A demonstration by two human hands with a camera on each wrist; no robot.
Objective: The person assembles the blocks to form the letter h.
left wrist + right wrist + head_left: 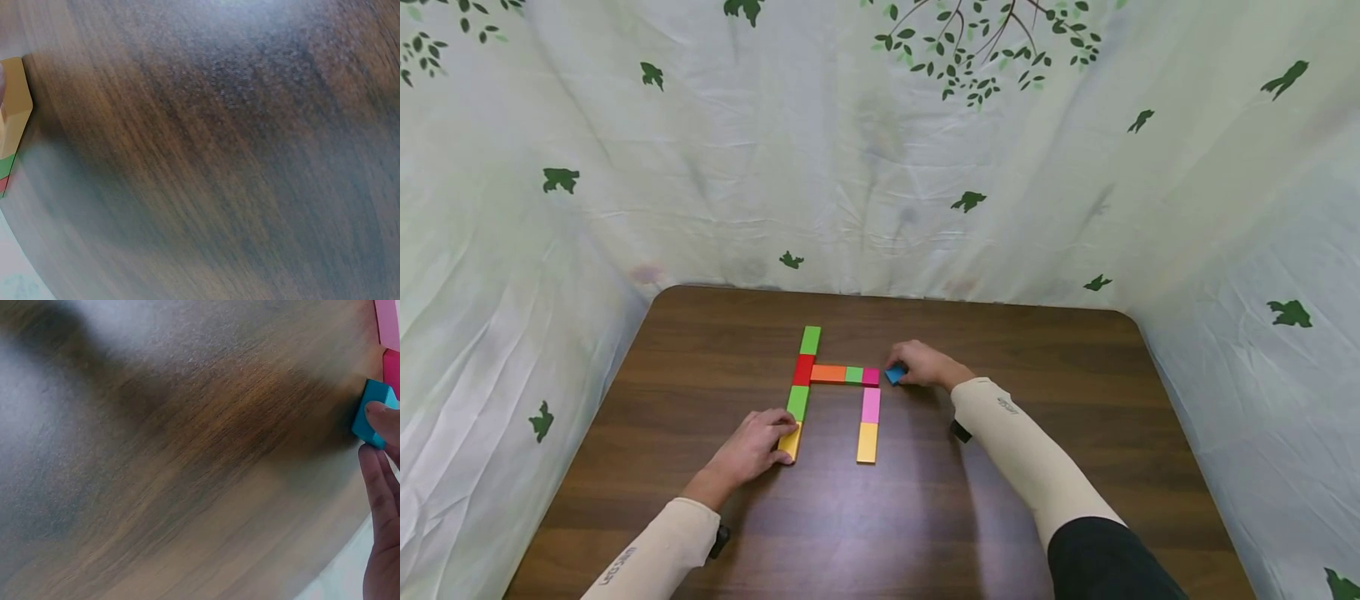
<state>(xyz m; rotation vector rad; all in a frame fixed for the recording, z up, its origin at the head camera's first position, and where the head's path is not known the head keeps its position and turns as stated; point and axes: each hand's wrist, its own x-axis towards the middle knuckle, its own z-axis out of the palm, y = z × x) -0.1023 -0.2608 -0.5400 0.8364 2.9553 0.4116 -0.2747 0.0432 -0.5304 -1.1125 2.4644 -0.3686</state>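
Observation:
My right hand (922, 364) pinches a small blue block (895, 376) between thumb and fingers, just right of a magenta block (870, 377). In the right wrist view the blue block (365, 415) sits tilted near the magenta one. At the lower end of the left column, my left hand (748, 446) holds a yellow block (790, 444), thumb at its near end and fingertips at its far end. Above it, that column runs through a green block (798, 403), a red block (803, 370) and another green block (810, 340).
An orange block (828, 373) and a small green block (853, 375) form a row from the red block to the magenta one. Below the magenta block lie a pink block (870, 406) and a yellow-orange block (867, 443). A leaf-patterned curtain (880, 208) surrounds the brown table (1037, 350).

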